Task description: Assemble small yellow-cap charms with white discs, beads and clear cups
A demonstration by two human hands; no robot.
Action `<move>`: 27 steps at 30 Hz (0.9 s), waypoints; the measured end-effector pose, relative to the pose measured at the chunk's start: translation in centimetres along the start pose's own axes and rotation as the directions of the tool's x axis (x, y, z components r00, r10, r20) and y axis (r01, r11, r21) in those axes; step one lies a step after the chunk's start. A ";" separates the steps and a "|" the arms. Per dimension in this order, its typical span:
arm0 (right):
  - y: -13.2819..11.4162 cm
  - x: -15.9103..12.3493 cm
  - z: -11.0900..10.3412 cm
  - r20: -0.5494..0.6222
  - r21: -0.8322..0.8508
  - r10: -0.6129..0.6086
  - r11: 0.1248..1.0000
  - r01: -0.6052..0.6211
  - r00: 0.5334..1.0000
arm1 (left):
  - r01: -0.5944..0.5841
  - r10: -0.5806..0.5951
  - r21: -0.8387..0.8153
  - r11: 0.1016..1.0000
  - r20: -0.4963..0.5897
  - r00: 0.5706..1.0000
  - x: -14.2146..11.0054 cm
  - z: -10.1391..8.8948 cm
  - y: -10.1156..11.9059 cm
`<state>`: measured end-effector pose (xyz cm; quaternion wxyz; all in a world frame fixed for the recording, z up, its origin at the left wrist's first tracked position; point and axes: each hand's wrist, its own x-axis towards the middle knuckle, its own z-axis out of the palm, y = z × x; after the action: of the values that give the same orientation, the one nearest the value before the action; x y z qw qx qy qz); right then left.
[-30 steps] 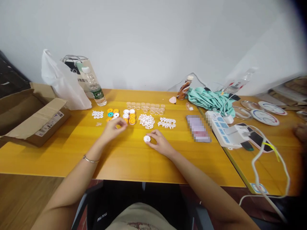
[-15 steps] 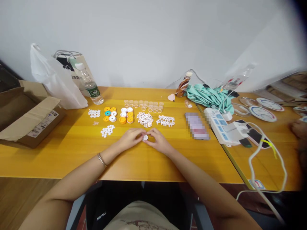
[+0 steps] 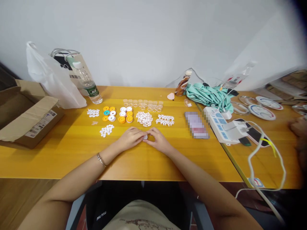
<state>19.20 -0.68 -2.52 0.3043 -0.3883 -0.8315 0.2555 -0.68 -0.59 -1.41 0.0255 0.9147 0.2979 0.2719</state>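
Observation:
A small white plastic part (image 3: 145,137) is pinched between my two hands, just above the table; its exact kind is too small to tell. My left hand (image 3: 132,138) closes on it from the left, fingers partly covering it. From the right, the thumb and forefinger of my right hand (image 3: 158,140) grip its edge. Beyond my hands lie a pile of white lattice-like pieces (image 3: 144,118) and rows of white toothed pieces (image 3: 165,120). Orange and white round caps (image 3: 126,115) stand to the left of these, with small white discs (image 3: 106,130) nearer me. Small clear cups (image 3: 144,104) are lined up behind.
At the left are a cardboard box (image 3: 26,118), a white plastic bag (image 3: 54,80) and a water bottle (image 3: 92,91). Rightward lie a blurred-out flat item (image 3: 196,124), a power strip (image 3: 219,124) with cables, teal cloth (image 3: 208,97) and a brown drink bottle (image 3: 182,84). Another person's hand (image 3: 298,129) shows at far right.
The fingers of my left hand have shifted slightly right over the white part, covering more of it. My right hand keeps nearly the same place. The view has moved a little.

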 end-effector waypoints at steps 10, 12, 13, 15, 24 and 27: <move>0.3 0.0 0.1 -0.011 0.016 -0.001 1.000 0.001 1.000 | -0.162 0.158 0.081 0.983 0.056 0.986 -0.4 -0.8 0.1; 0.2 0.0 0.1 -0.009 0.007 0.010 1.000 -0.010 1.000 | -0.069 0.069 0.004 0.998 -0.004 0.998 -0.5 -0.9 0.0; 0.1 0.0 0.1 -0.009 0.002 0.016 1.000 -0.016 1.000 | -0.019 0.018 -0.034 0.999 -0.025 1.000 -0.5 -0.9 -0.1; 0.1 0.0 0.0 -0.009 0.000 0.017 1.000 -0.017 1.000 | 0.058 -0.060 -0.096 0.994 -0.025 0.998 -0.7 -1.1 -0.3; 0.2 -0.1 0.1 -0.010 0.031 0.022 0.999 -0.021 1.000 | -0.005 0.009 -0.051 0.999 0.062 0.998 -1.2 -1.0 -1.0; 0.1 -0.1 0.0 -0.008 0.039 0.014 0.999 -0.013 1.000 | -0.020 0.021 -0.018 1.000 0.070 0.997 -1.3 -0.9 -0.9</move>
<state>19.35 -0.71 -2.65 0.3137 -0.3889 -0.8223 0.2722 -2.46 -0.69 -1.40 0.0411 0.9263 0.2852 0.2426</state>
